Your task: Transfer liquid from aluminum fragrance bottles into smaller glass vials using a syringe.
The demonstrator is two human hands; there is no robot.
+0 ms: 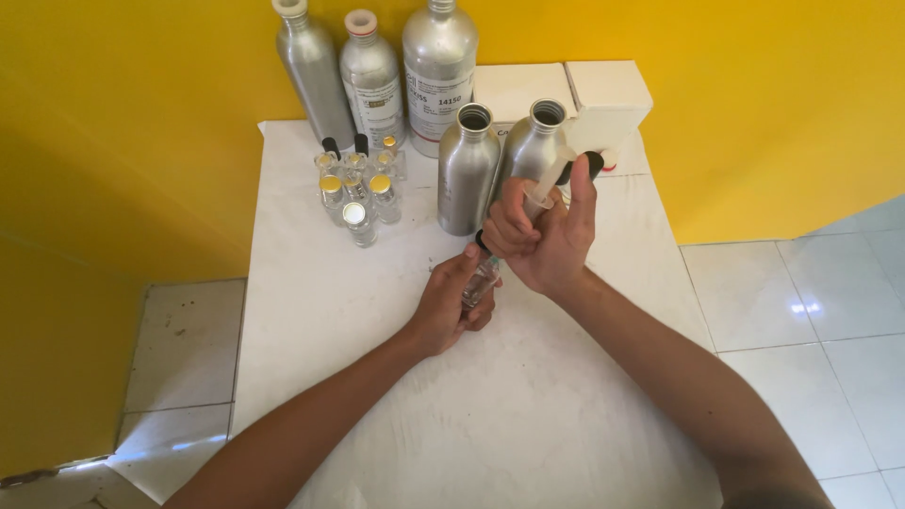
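On the white, faintly scuffed desk I see my left hand wrapped around a small clear glass vial, holding it tilted just above the surface. My right hand is clenched on a translucent plastic syringe, thumb up on its black plunger cap, the tip meeting the vial's mouth. Just behind stand two open brushed-aluminium bottles, smooth and cylindrical with narrow necks. Further back by the yellow wall, three taller aluminium bottles stand in a row, two white boxes beside them. Left of my hands, a cluster of little glass vials with gold and silver caps stands upright.
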